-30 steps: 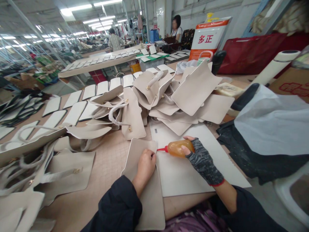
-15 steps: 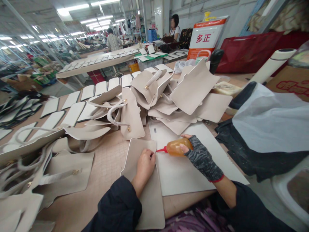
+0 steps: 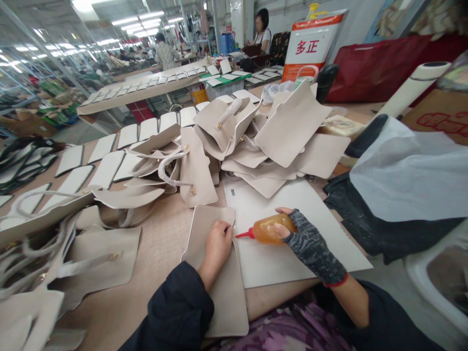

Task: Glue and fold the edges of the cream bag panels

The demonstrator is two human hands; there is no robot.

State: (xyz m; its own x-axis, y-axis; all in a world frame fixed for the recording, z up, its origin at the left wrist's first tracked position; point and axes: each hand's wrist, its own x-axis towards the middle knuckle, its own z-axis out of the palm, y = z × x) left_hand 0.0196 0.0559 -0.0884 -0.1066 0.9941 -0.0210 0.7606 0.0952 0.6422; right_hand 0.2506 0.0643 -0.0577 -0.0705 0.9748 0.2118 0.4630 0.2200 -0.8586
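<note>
Handled beige pieces (image 3: 113,270) at left on table (image 3: 164,236); beige panel (image 3: 230,300) lies front centre, left hand (image 3: 216,247) on it, fingers curled at its right edge, can't tell if pinching. Gloved right hand (image 3: 310,246) wrapped round amber bottle (image 3: 269,230) over white sheet (image 3: 278,265), red nozzle (image 3: 246,234) just beside panel edge.

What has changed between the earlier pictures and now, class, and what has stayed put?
The right hand has drawn the bottle slightly toward the person, its red nozzle now lower along the right edge of the beige panel. Nothing was newly taken hold of or let go. The left hand stays on the panel.
</note>
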